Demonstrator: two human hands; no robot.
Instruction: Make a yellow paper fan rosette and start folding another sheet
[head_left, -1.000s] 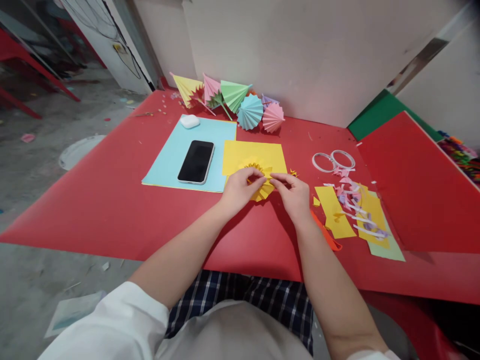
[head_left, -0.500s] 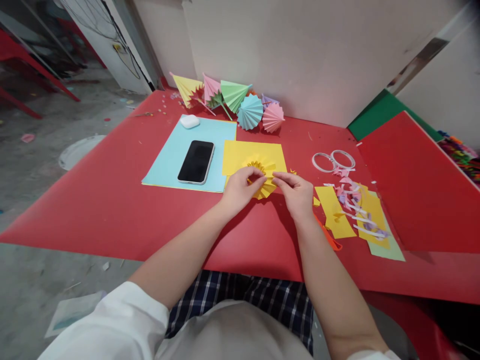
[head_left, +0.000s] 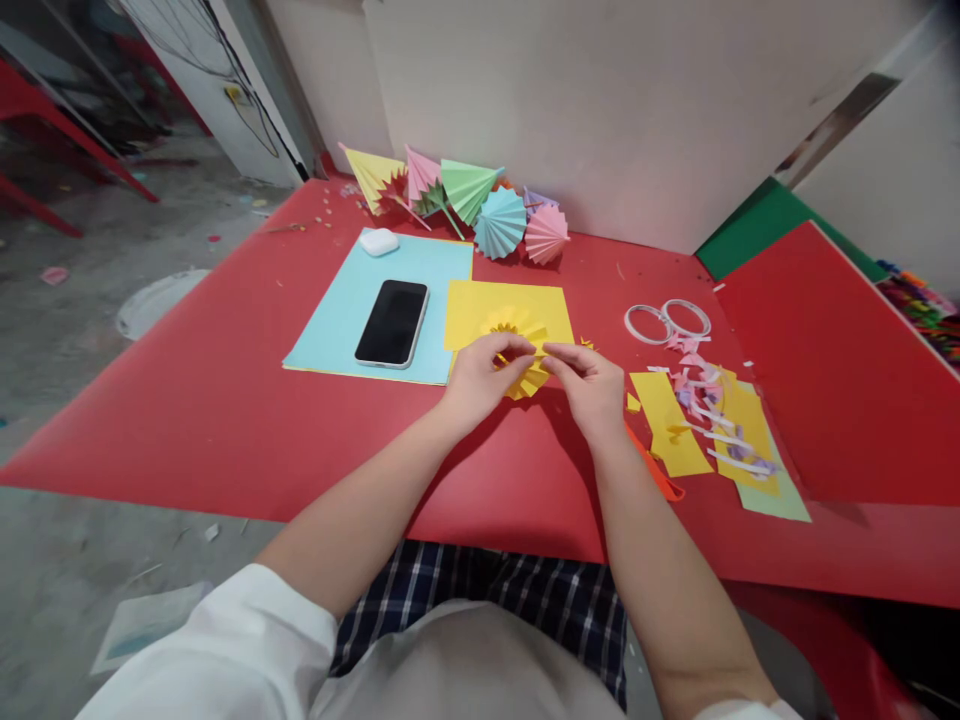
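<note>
Between my hands is a yellow pleated paper fan (head_left: 534,380), spread into a near-round shape with a toothed inner edge. My left hand (head_left: 491,375) pinches its folds between thumb and fingers. From the other side my right hand (head_left: 589,385) also pinches the pleated paper, its fingertips close to the left ones. The fingers hide part of the folds. Just behind lies a flat sheet of yellow paper (head_left: 506,300), overlapping a light blue sheet (head_left: 322,335). A black-screened phone (head_left: 392,323) rests on the blue sheet.
Several folded paper umbrellas (head_left: 501,222) line the wall at the back. A white case (head_left: 379,241) sits on the blue sheet. To the right are tape rolls (head_left: 685,318), yellow paper pieces (head_left: 669,425), orange-handled scissors (head_left: 660,475) and a large red board (head_left: 862,370).
My fingertips have drawn slightly closer together, the right hand shifting a little left. Both keep pinching the yellow fan, and everything else stays in place.
</note>
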